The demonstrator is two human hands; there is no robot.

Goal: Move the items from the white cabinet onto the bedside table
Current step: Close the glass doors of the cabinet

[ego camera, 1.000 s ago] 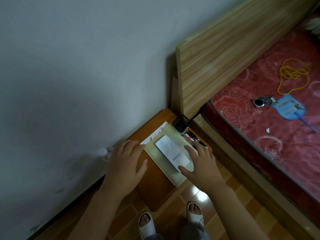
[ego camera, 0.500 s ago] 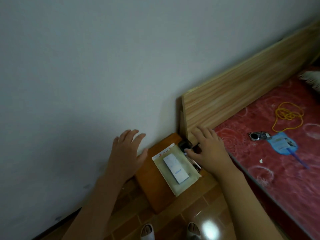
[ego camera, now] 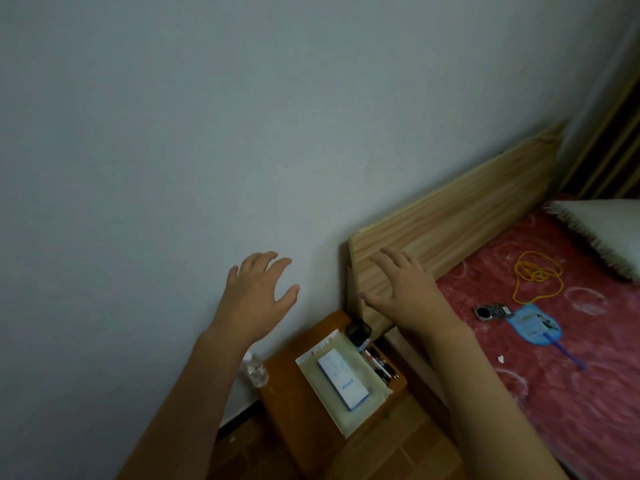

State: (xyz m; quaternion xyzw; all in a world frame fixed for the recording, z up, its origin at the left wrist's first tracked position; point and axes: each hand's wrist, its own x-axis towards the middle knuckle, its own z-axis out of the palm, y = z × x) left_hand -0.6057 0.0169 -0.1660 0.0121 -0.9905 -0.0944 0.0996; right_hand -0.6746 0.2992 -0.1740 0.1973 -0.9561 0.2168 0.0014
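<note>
The orange-brown bedside table stands low in the corner between the wall and the bed. On it lies a pale flat folder with a white box on top. A small black object and several pens sit along its right edge. My left hand hovers above the table with fingers spread and holds nothing. My right hand is raised in front of the headboard, fingers straight and empty. The white cabinet is out of view.
A clear plastic bottle stands by the wall left of the table. The wooden headboard borders the red mattress, which carries a yellow cord, a blue fan, a small dark gadget and a pillow.
Both hands have lifted off the folder and the items on the table and now hover empty above it. The view has tilted up toward the wall.
</note>
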